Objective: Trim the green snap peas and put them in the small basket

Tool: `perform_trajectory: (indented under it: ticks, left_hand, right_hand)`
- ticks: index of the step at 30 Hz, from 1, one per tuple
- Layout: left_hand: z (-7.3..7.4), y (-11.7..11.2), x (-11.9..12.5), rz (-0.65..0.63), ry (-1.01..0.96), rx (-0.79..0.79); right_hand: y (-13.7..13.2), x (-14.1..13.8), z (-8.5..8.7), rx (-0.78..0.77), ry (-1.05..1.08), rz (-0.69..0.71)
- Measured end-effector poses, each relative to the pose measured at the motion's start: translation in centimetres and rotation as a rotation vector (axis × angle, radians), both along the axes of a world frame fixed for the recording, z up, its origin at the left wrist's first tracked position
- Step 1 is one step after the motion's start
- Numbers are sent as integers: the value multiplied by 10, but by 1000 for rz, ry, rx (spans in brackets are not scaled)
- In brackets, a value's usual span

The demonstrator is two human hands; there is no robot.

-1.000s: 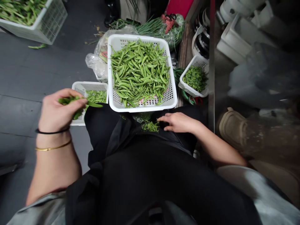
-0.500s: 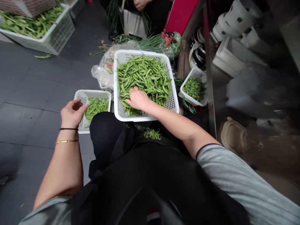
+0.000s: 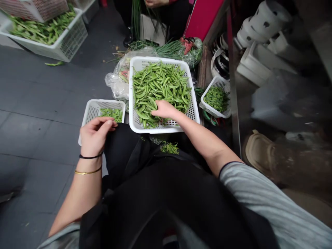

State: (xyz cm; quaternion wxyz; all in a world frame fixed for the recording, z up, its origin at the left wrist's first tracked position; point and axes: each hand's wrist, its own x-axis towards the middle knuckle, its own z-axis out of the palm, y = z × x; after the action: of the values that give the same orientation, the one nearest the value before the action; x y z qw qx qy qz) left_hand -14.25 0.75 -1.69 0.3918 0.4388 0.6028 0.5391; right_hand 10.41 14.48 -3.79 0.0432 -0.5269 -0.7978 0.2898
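Observation:
A large white basket (image 3: 132, 117) rests at my knees, heaped with green pea pods (image 3: 162, 83). Inside its near part, my right hand (image 3: 165, 110) has thumb and fingers closed about some pods at the heap's edge. My left hand (image 3: 95, 135) is over my left knee, beside the small white basket (image 3: 89, 110). Its thumb and fingers are pinched together; whatever lies between the tips is too small to make out. More pea pods (image 3: 114, 114) lie in that small basket, partly hidden by my hand and knee.
Green trimmings (image 3: 169, 148) lie on my lap. At right stand a small basket of leafy greens (image 3: 215, 98) and a metal shelf edge (image 3: 233, 86). Plastic bags (image 3: 118, 84) and scallions (image 3: 168, 48) lie beyond. A co-worker's hand (image 3: 155, 2) is at the top; a vegetable crate (image 3: 70, 38) stands far left.
My left hand has moved right and nearer my knee, its fingers now pinched. My right hand has shifted slightly right within the large basket, uncovering pods. The view has shifted a little.

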Motion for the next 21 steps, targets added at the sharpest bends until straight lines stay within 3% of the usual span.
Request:
perform_trajectory:
  ticks: [4,6,8,11,15,17,21]
  left_hand:
    - [8,10,63,-292,-251,-184]
    - [2,26,94,-331,-355,-289]
    - [-4,47,119,-333,-405,-321]
    - [-12,73,142,-371,-340,-366]
    - [-21,90,147,-399,-172,-395]
    - [-25,92,142,-412,-50,-421]
    - [-29,94,132,-483,220,-443]
  right_hand:
    - [-17,34,-2,-426,601,-144]
    - [-24,40,-5,-585,845,-206]
    - [-27,40,-7,-627,984,-247]
    - [-23,34,-10,-530,1011,-274]
    - [-14,28,-16,-368,874,-271]
    - [-11,29,-19,-379,777,-268]
    - [-10,37,-22,-550,646,-231]
